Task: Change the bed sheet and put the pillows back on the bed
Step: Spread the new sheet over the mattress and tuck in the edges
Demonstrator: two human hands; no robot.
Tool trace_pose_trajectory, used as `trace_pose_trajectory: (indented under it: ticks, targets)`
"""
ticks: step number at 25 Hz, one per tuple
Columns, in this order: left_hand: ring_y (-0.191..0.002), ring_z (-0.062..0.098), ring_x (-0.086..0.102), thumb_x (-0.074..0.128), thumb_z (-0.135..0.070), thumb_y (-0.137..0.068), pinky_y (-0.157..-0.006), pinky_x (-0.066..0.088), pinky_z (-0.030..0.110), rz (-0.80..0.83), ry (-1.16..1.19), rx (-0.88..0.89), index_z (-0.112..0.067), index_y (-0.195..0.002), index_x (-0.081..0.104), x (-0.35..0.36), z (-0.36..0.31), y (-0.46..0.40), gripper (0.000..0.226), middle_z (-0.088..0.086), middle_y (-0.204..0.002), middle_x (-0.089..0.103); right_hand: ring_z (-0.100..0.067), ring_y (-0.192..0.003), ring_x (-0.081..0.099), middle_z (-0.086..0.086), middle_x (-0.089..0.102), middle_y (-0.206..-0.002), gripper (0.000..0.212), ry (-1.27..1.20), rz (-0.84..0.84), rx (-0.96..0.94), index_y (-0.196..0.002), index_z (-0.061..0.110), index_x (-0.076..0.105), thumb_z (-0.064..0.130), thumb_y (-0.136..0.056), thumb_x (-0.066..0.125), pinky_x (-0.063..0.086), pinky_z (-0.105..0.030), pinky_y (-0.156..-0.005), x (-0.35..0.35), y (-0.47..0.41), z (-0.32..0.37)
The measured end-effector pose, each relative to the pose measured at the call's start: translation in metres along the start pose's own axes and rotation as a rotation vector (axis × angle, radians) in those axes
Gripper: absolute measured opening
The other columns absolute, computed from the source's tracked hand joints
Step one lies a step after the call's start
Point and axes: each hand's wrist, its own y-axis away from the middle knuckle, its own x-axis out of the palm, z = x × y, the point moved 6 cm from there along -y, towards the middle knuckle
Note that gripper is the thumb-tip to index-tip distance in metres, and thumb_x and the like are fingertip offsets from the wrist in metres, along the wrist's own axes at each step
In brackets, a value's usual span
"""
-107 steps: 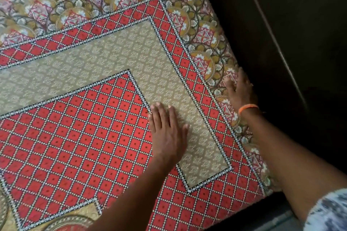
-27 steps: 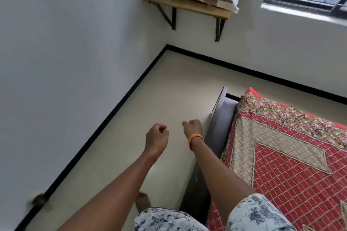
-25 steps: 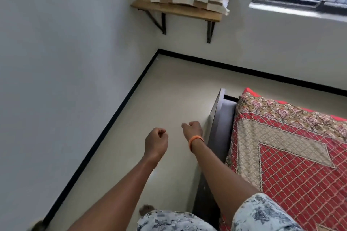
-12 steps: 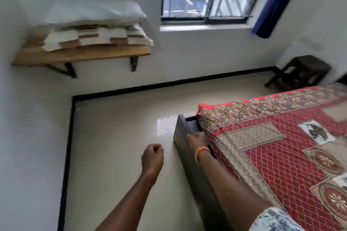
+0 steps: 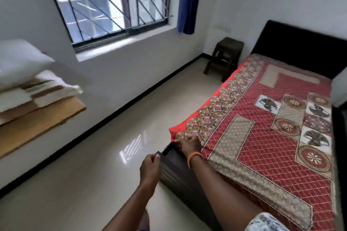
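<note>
A red and gold patterned bed sheet [image 5: 262, 148] lies spread over the bed, reaching to the dark headboard [image 5: 300, 48]. My right hand [image 5: 189, 145], with an orange wristband, rests with its fingers laid on the sheet's near corner, above the dark bed frame [image 5: 178, 176]. My left hand [image 5: 150, 166] hangs as a fist just left of the frame's corner and holds nothing. A white pillow [image 5: 20, 62] lies on top of a striped brown-and-cream pillow [image 5: 43, 93] on a wooden wall shelf [image 5: 37, 124] at the far left.
A glossy cream floor [image 5: 112, 137] runs between the bed and the window wall. A dark plastic stool [image 5: 225, 56] stands in the far corner by the headboard. A barred window [image 5: 112, 2] and a blue curtain [image 5: 189, 0] are above. Something white [image 5: 339, 88] shows at the right edge.
My view has swung from the shelf corner to the right, along the bed. My right hand moved from the air onto the sheet's corner. My left hand stays in a fist.
</note>
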Motion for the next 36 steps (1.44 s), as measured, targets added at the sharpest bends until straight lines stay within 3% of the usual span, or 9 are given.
trace_pose_trajectory:
  ticks: [7,12,15,19,23,27,31,33,36]
  targets:
    - [-0.085,0.03,0.063,0.052,-0.023,-0.098,-0.079,0.053,0.046,0.172,-0.242,0.038,-0.012,-0.086,0.061,0.019,-0.104,-0.204,0.018,0.009,-0.088,0.065,-0.028,-0.095,0.061,-0.013,0.064,-0.117,0.035,-0.054,-0.119,0.128,-0.119,0.01,0.052,0.023,-0.087,0.061,0.045,-0.029,-0.075,0.046,-0.133,0.075]
    - [-0.087,0.039,0.067,0.056,-0.019,-0.094,-0.071,0.053,0.044,0.485,-0.562,-0.034,-0.001,-0.084,0.063,0.109,-0.074,-0.301,0.022,0.022,-0.081,0.066,-0.027,-0.108,0.061,-0.009,0.064,-0.121,0.038,0.068,-0.258,0.33,-0.127,0.013,0.052,0.027,-0.092,0.06,0.044,-0.028,-0.081,0.042,-0.192,0.024]
    - [-0.093,0.038,0.067,0.057,-0.02,-0.093,-0.076,0.053,0.043,0.671,-0.727,-0.028,-0.002,-0.097,0.065,0.15,-0.059,-0.344,0.02,0.021,-0.094,0.07,-0.029,-0.111,0.059,-0.011,0.063,-0.122,0.026,0.095,-0.321,0.549,-0.115,0.012,0.058,0.027,-0.094,0.059,0.04,-0.027,-0.079,0.053,-0.198,-0.017]
    - [-0.09,0.037,0.068,0.058,-0.019,-0.091,-0.077,0.055,0.045,0.798,-0.765,-0.046,-0.007,-0.093,0.061,0.158,-0.087,-0.391,0.013,0.019,-0.094,0.07,-0.027,-0.087,0.06,-0.012,0.067,-0.098,0.011,0.107,-0.328,0.721,-0.088,0.014,0.054,0.023,-0.092,0.056,0.042,-0.028,-0.069,0.079,-0.21,-0.005]
    - [-0.1,0.045,0.065,0.056,-0.018,-0.094,-0.082,0.054,0.047,0.812,-0.824,-0.071,0.012,-0.105,0.06,0.171,-0.11,-0.459,0.032,0.031,-0.105,0.067,-0.029,-0.103,0.06,-0.014,0.062,-0.124,0.036,-0.028,-0.352,0.726,-0.125,0.006,0.054,0.023,-0.094,0.056,0.044,-0.028,-0.082,0.101,-0.279,0.031]
    - [-0.102,0.04,0.066,0.061,-0.02,-0.095,-0.091,0.053,0.051,0.805,-0.773,-0.181,-0.002,-0.128,0.056,0.198,-0.08,-0.512,0.038,0.019,-0.124,0.063,-0.024,-0.072,0.058,-0.023,0.062,-0.123,0.048,-0.484,-0.636,1.069,-0.127,-0.005,0.051,0.035,-0.101,0.048,0.058,-0.048,-0.08,0.124,-0.322,-0.012]
    - [-0.12,0.035,0.058,0.067,-0.033,-0.09,-0.103,0.047,0.051,0.915,-0.797,-0.264,-0.025,-0.15,0.032,0.238,0.018,-0.556,0.069,0.007,-0.141,0.051,-0.043,-0.122,0.053,-0.025,0.047,-0.142,0.074,-0.836,-0.863,1.399,-0.141,-0.009,0.034,0.054,-0.102,0.031,0.047,-0.055,-0.1,0.167,-0.354,-0.107]
    - [-0.102,0.029,0.066,0.068,-0.017,-0.091,-0.082,0.058,0.043,0.995,-0.671,-0.372,-0.025,-0.14,0.039,0.256,0.049,-0.552,0.057,-0.001,-0.119,0.061,-0.046,-0.121,0.054,-0.03,0.046,-0.14,0.074,-0.801,-1.034,1.381,-0.14,-0.009,0.036,0.054,-0.1,0.035,0.048,-0.055,-0.099,0.173,-0.358,-0.128]
    - [-0.063,0.024,0.066,0.063,-0.003,-0.092,-0.055,0.053,0.037,0.994,-0.669,-0.383,-0.009,-0.102,0.053,0.267,0.084,-0.542,0.015,0.01,-0.083,0.065,-0.049,-0.121,0.052,-0.032,0.044,-0.14,0.062,-0.792,-1.122,1.368,-0.141,-0.002,0.035,0.045,-0.101,0.039,0.049,-0.05,-0.085,0.194,-0.358,-0.148]
